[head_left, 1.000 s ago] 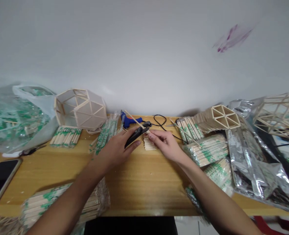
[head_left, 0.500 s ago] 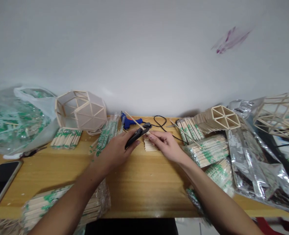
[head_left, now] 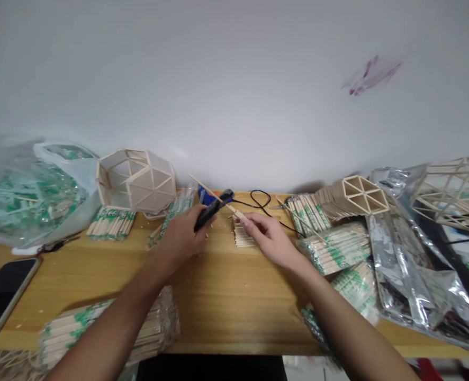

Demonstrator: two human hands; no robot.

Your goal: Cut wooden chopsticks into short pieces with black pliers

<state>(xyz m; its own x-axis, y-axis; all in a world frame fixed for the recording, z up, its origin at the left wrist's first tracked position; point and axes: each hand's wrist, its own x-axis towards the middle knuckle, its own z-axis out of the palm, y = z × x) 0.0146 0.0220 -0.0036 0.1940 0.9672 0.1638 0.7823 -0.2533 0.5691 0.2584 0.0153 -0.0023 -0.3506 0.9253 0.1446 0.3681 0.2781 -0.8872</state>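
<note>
My left hand [head_left: 182, 228] is closed round a pair of black pliers [head_left: 213, 210], whose jaw end points up and to the right. In my right hand [head_left: 270, 234], a thin wooden stick [head_left: 201, 183] is pinched between thumb and fingers. It slants up to the left, passing close by the pliers' head; I cannot tell whether they touch. Just under my right fingertips lies a neat row of short cut sticks [head_left: 243, 237] on the wooden table [head_left: 226, 296]. A blue glue gun [head_left: 206, 196] is partly hidden behind the pliers.
Packs of wrapped chopsticks lie left [head_left: 110, 223] and right [head_left: 337, 246]. Hexagonal stick frames [head_left: 151, 185] stand by the wall, with a stack of them [head_left: 363, 196] at right. A phone [head_left: 6, 296], scissors [head_left: 57, 244], a plastic bag [head_left: 32, 196] and a black cable [head_left: 260, 198] are also here.
The pliers and my left hand have shifted left and turned, away from my right fingers. The stick's far end has moved left. My right hand stays near the row of short sticks.
</note>
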